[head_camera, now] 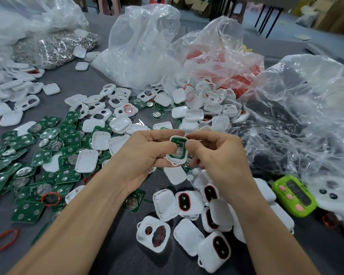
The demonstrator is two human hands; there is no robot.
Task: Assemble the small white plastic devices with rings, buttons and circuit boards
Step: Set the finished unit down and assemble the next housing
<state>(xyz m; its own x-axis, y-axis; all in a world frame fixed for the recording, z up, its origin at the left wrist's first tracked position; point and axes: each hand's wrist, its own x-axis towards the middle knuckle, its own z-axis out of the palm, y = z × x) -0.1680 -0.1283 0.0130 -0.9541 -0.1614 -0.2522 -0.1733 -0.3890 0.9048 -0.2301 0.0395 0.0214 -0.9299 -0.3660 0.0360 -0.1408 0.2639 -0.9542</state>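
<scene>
Both hands hold one small white shell (pixel 177 151) above the table's middle, with a green circuit board and its round coin cell seated inside it. My left hand (pixel 145 153) grips the shell from the left. My right hand (pixel 216 153) pinches its right edge, thumb pressing on the board. Loose green circuit boards (pixel 26 141) cover the left of the table. White shell halves (pixel 119 124) lie scattered behind the hands. Assembled devices with red rings and black buttons (pixel 187 201) lie in front, near my right forearm. Red rings (pixel 5 240) lie at the front left.
Clear plastic bags stand at the back: one with white parts (pixel 145 48), one with red parts (pixel 224 62), one with dark parts (pixel 298 124) at the right. A heap of metal rings (pixel 54 48) is at the back left. A green counter (pixel 294 195) lies at the right.
</scene>
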